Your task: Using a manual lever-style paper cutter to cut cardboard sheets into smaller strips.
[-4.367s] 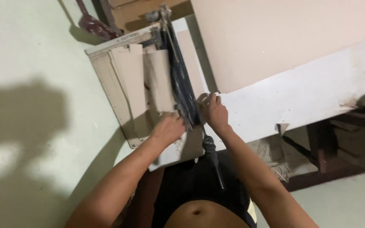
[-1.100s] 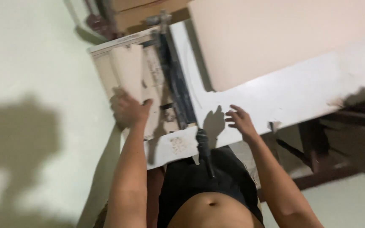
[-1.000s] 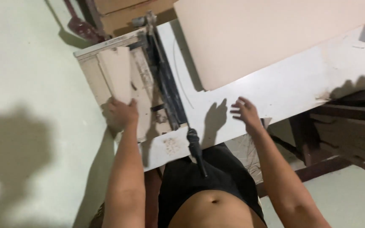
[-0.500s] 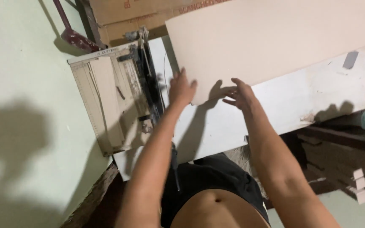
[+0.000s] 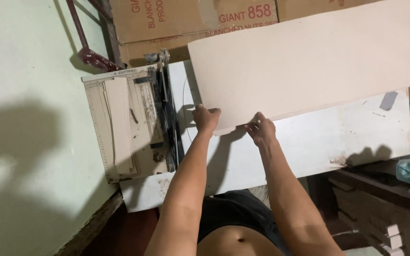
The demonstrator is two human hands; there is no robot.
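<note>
Two hands grip one large beige sheet [image 5: 319, 61] lying across the white table [image 5: 319, 137], just beside the paper cutter [image 5: 129, 123]. Behind that cutter stand closed brown cartons [image 5: 167, 19], contents unseen. On the cutter's bed lies a cut strip [image 5: 119, 123]. The left hand [image 5: 206, 118] pinches the sheet's near corner closest to the cutter; the right hand [image 5: 261, 130] clasps the near edge further away.

Pink sheet [image 5: 309, 61] cut off at right edge; fingertips hidden beneath it.
</note>
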